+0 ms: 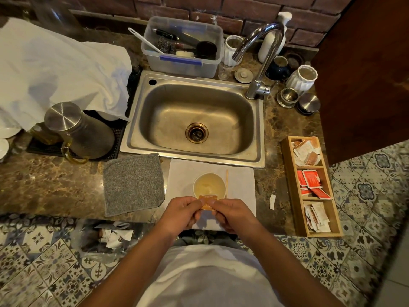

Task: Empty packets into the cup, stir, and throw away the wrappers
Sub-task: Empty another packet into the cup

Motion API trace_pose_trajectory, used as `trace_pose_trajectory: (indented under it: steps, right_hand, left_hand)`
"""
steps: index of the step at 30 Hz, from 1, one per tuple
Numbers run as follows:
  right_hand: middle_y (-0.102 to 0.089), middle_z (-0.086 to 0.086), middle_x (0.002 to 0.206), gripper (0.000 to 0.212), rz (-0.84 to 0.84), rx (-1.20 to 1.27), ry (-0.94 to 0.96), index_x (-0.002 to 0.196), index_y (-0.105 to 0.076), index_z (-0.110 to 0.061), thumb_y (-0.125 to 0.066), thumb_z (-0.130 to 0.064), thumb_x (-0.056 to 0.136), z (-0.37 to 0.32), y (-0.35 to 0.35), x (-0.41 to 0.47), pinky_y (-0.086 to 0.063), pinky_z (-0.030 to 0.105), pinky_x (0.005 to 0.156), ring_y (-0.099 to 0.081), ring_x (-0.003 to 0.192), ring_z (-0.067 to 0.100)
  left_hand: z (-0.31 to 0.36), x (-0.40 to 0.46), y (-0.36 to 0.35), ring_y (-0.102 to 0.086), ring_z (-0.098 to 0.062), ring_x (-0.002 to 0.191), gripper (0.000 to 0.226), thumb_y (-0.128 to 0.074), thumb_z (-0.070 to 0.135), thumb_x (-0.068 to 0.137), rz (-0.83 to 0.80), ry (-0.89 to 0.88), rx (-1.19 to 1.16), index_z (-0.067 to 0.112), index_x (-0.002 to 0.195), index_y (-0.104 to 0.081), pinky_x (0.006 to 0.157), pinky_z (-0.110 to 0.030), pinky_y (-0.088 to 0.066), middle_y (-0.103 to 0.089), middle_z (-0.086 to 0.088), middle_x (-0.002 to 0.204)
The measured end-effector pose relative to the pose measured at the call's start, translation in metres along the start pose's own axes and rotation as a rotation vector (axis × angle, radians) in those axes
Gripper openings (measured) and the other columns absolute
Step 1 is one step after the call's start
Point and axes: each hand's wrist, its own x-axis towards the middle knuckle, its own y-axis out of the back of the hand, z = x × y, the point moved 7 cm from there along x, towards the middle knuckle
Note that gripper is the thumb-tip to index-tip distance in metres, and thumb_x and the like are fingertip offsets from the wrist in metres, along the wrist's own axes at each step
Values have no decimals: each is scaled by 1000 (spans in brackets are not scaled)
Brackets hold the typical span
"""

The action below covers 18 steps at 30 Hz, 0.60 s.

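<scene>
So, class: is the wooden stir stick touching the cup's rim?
Touching. The head view shows the wooden stir stick lying against the right edge of the cup, with no visible gap.

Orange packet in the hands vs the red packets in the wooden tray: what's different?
The small orange packet is pinched at its top edge by left hand and right hand, just near of the white paper cup; the red packets lie loose in the wooden tray's middle compartment. One orange packet versus a heap of red ones. Both are small flat sachets.

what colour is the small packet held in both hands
Orange small packet, pinched by left hand and right hand; head view.
</scene>
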Motion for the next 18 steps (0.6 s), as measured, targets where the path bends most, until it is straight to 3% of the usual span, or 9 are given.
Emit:
trace_pose_trajectory:
  steps: [4, 11, 18]
  right_hand:
    - [-42, 5, 48, 54, 4, 6, -16, 45, -61, -20, -65, -33, 96, 1, 2, -1, -23, 18, 39, -29, 38, 13]
    - [-48, 9, 52, 38, 3, 89, -28, 63, -67, -14, -70, -39, 92, 6, 6, 1, -23, 17, 39, -31, 38, 13]
    - [-49, 4, 48, 39, 4, 127, -19, 62, -66, -16, -70, -42, 91, 7, 9, 2, -22, 17, 39, -30, 36, 11]
  left_hand:
    - [0, 0, 0, -30, -14, 42, 35, -62, 23, 98, 9, 3, 3, 10, 65, -60, 43, -24, -21, -49, -8, 55]
    - [-1, 0, -1, -33, -14, 40, 37, -59, 29, 100, 20, 38, -48, 11, 67, -64, 47, -25, -21, -50, -4, 49]
    - [-1, -1, -3, -37, -13, 37, 35, -60, 29, 100, 26, 58, -65, 8, 72, -65, 43, -21, -22, -53, -5, 50]
